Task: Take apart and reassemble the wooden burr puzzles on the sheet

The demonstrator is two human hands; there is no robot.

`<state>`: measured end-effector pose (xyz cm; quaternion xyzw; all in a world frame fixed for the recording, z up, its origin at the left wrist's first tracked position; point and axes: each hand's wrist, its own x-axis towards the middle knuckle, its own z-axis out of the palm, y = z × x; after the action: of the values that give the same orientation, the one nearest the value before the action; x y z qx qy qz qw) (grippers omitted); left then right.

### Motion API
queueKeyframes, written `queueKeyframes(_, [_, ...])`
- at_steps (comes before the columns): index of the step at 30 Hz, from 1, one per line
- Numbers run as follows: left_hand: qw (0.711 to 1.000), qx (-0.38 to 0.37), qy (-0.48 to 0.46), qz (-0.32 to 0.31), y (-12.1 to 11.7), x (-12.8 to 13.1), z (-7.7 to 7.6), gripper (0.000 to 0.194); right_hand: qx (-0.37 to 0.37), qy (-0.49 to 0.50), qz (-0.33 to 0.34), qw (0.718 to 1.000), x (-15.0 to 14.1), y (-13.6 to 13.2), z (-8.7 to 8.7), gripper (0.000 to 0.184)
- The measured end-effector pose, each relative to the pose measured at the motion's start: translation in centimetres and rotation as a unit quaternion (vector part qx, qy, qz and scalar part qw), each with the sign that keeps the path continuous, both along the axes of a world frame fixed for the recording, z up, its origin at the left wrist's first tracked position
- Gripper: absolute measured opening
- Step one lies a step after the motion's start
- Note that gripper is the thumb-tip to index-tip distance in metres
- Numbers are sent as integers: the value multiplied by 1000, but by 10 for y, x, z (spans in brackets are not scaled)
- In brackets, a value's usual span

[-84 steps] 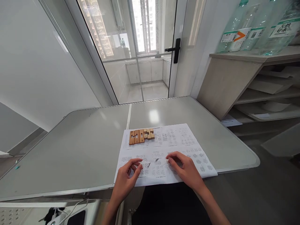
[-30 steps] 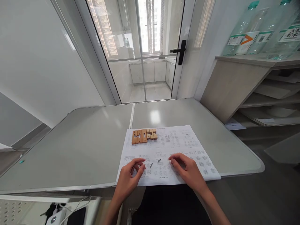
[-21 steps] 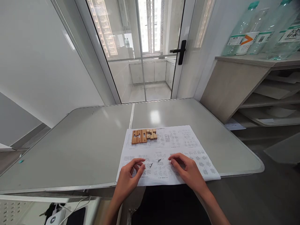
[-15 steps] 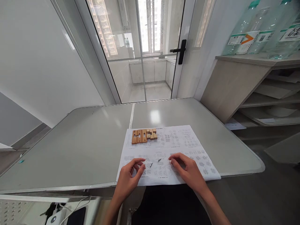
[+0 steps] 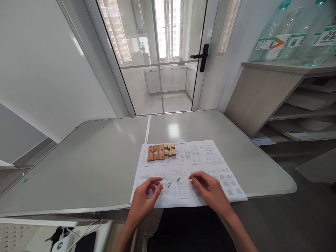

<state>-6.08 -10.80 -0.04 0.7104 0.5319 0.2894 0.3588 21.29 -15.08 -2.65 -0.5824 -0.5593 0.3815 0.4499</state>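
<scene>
One gap between thumb and index of left hand (image 5: 145, 194); fingers (image 5: 153, 180) loosely curled, over front half of sheet (image 5: 183, 165). On right hand (image 5: 210, 190), fingers also curled and parted, thumb and index tips near each other. Contact with sheet: cannot tell. Blocks (image 5: 162, 156): side by side in one row on far left part of sheet, beyond left hand. Long axis of row: left to right, right end slightly farther back. Long axis of darker blocks (image 5: 155, 157): front to back.
</scene>
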Motion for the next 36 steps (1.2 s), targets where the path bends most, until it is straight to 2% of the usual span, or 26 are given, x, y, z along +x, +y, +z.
queueKeyframes(13, [1000, -20, -4, -3, 0, 0, 1, 39, 9, -1, 1, 1000, 0, 0, -1, 39])
queueKeyframes(36, [1000, 6, 6, 1, 1, 1, 1, 38, 4, 1, -6, 1000, -1, 0, -1, 31])
